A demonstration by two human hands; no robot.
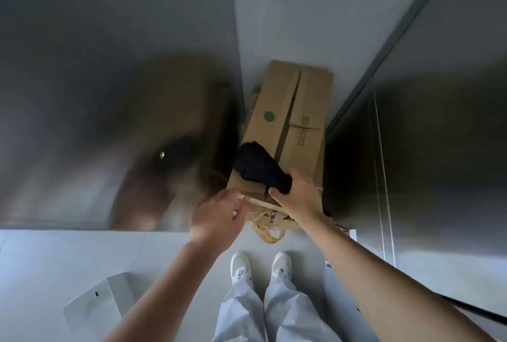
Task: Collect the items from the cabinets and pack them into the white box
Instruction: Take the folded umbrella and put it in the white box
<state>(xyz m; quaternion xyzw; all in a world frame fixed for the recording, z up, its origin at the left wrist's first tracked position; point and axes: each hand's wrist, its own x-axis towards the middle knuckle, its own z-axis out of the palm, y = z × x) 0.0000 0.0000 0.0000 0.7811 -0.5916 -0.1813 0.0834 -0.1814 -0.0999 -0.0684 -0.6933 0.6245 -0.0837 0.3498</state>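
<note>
Grey cabinet doors (109, 94) frame an open compartment, the left one smeared by blur. Inside it a cardboard box (296, 111) lies flat, with a yellow bag (270, 229) poking out from under its near end. A black bundle (260, 166), soft and probably cloth, rests on the near end of the carton. The right hand (296, 190) grips its near end, thumb underneath. The left hand (219, 212) reaches to the carton's front edge with its fingers bent; whether it grips the edge or only touches it cannot be told. The white box (93, 306) sits on the pale floor (68, 253) at lower left, well apart from the cabinet, and only a corner of it shows, so its contents are hidden. The task looks to be in the collecting stage: the bundle is in hand but not yet carried over, and packing it remains.
</note>
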